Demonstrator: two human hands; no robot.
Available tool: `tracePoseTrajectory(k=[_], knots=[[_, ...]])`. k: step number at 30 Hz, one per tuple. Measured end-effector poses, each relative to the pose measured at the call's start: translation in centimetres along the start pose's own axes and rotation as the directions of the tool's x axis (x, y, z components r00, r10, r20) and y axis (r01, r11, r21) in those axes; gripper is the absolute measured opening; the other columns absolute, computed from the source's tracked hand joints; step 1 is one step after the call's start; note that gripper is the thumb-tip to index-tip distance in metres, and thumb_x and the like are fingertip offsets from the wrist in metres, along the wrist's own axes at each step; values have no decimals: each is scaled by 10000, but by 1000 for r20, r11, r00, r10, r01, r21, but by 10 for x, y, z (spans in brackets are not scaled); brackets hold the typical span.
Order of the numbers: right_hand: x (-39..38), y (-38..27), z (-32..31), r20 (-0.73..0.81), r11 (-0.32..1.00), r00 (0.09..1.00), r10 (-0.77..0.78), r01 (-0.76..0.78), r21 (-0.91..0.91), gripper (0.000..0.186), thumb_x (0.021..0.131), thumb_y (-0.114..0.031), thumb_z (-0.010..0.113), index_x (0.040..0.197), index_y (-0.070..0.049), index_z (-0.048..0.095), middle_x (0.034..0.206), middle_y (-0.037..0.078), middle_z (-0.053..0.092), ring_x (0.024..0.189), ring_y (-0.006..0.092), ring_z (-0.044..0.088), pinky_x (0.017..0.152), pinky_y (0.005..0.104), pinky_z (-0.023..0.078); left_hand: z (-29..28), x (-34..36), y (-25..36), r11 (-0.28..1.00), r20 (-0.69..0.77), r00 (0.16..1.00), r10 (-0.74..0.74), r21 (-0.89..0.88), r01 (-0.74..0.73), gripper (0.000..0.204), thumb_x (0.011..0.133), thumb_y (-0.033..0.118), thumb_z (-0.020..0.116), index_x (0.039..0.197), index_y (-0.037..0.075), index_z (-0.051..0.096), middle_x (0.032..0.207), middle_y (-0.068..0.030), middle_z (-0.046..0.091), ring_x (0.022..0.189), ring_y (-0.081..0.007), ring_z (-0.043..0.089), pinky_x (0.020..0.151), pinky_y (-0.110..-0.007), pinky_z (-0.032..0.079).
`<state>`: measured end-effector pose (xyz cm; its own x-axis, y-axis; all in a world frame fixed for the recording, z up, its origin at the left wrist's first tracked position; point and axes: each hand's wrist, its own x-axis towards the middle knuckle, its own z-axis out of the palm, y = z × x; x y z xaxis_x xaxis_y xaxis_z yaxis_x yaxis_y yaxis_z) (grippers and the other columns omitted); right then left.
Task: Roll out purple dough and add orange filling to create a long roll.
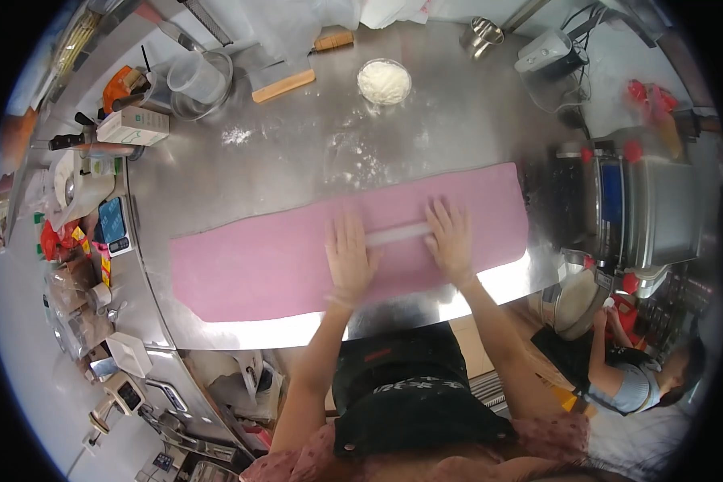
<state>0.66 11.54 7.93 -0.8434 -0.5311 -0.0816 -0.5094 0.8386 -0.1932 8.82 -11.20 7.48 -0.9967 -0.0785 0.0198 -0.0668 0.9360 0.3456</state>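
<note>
Across the middle of the frame, a long pink dough [249,269] is lying on the steel table [241,181], and a pale pin [399,234] is sitting along its length. The left hand [350,257] and right hand [451,243] are resting palm down over the pin's two ends — fingers stretching out nearly straight, a bit fanned, not curling around anything. They're looking a little blurry, so I can't tell how hard they're pressing. One hand per end is probably keeping the pressure even, and the open fingers are likely leaving the pin free to turn.

At top centre, the flour bowl [384,104] is standing beyond the dough, I'm guessing for reach without crowding. Loose flour [368,166] is dusting the metal between them. Scrapers [283,86] are lying left of the bowl, maybe for the same reason.

Looks-wise, the dough is showing as a flat, smooth band, tilting slightly up toward the right. Its upper right corner is looking fairly square — the lower left one is rounding off.
</note>
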Motion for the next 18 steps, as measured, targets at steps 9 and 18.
tracePoseTrajectory(k=[9,18], knots=[[12,-5,-6,-200,996,976,85,-79,38,599,900,-288,577,1454,-108,441,1513,128,393,1391,397,343,1153,559,246,5,13,-6,990,-49,994,-99,93,103,795,889,337,615,1481,-80,287,1523,-265,327,1401,-426,324,1170,-530,214],[-64,-9,12,65,996,997,49,-44,-73,616,936,-350,529,1486,-107,395,1509,156,387,1376,412,349,1154,538,269,22,-60,22,983,147,973,-176,83,166,856,932,431,546,1494,-115,201,1531,-330,258,1419,-481,256,1171,-542,210]])
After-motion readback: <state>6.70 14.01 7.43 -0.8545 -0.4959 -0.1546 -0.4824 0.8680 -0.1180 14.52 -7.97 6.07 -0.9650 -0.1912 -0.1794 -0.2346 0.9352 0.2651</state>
